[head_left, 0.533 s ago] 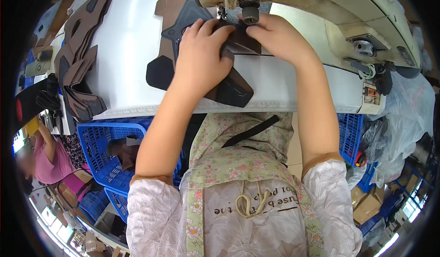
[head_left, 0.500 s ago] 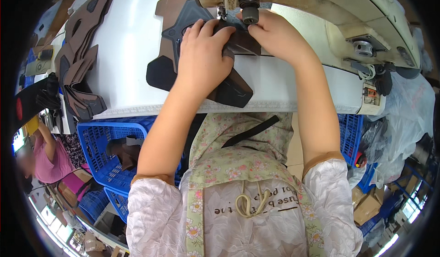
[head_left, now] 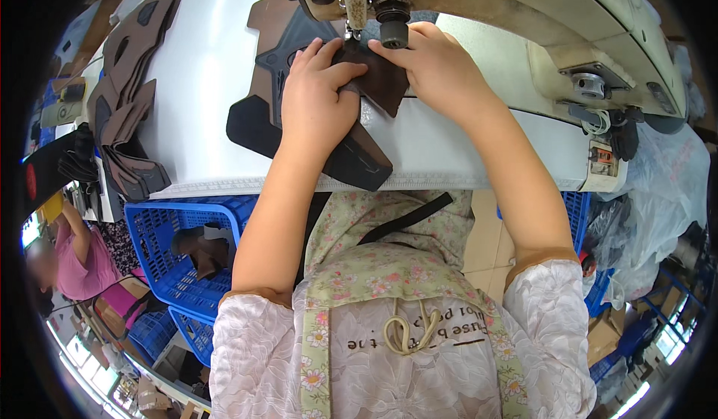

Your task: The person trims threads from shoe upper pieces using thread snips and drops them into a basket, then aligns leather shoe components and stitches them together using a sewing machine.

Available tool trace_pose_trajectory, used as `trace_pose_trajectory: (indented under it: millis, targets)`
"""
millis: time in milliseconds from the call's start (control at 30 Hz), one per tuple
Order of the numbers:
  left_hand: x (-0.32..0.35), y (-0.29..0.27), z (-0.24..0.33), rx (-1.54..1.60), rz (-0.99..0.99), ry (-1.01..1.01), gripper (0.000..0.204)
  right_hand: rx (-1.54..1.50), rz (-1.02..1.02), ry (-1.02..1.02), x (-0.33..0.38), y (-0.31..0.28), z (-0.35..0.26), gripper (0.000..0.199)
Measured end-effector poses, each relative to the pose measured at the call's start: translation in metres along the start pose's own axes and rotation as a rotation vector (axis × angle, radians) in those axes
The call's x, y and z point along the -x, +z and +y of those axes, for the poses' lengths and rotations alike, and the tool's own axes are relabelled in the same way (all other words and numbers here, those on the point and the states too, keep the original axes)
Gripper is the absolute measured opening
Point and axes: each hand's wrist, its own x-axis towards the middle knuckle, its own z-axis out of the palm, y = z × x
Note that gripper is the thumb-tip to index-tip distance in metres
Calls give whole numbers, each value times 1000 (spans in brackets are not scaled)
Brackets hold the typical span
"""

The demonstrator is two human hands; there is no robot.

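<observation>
A flat brown and black shoe upper piece [head_left: 258,120] lies on the white bed of a sewing machine [head_left: 493,8], partly under the presser foot [head_left: 351,35]. My left hand [head_left: 318,94] rests over its middle, fingers bent onto the material and thumb stretched toward the needle. To the right of the foot, my right hand [head_left: 441,60] grips the far edge of a smaller dark brown flap [head_left: 385,82]; those fingertips are partly hidden behind the machine's round knob [head_left: 394,34]. The flap's pointed corner hangs toward me. Where flap and upper join is covered by my left hand.
Several similar cut pieces [head_left: 131,97] are stacked at the left of the bed. Below the table edge stands a blue crate [head_left: 161,247] with dark pieces inside. Clear plastic bags [head_left: 658,187] hang at the right. Another person in pink [head_left: 86,258] sits at far left.
The upper has shifted slightly left and toward me, with my left hand on it. The brown flap has turned so its corner points nearer to me. My right hand has moved slightly closer.
</observation>
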Motion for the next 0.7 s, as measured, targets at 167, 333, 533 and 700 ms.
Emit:
trace_pose_trajectory:
  millis: [167,333,533,700]
  targets:
    - [0,-5,2,40,-52,-42,42,24,31,-12,1,0,-2,48]
    - [0,-5,0,47,-50,-35,41,58,76,-41,2,0,-7,49]
    - [1,0,-2,43,-5,13,34,4,89,-11,4,0,-7,56]
    - [1,-2,-3,39,1,17,34,-2,90,-10,4,1,-9,57]
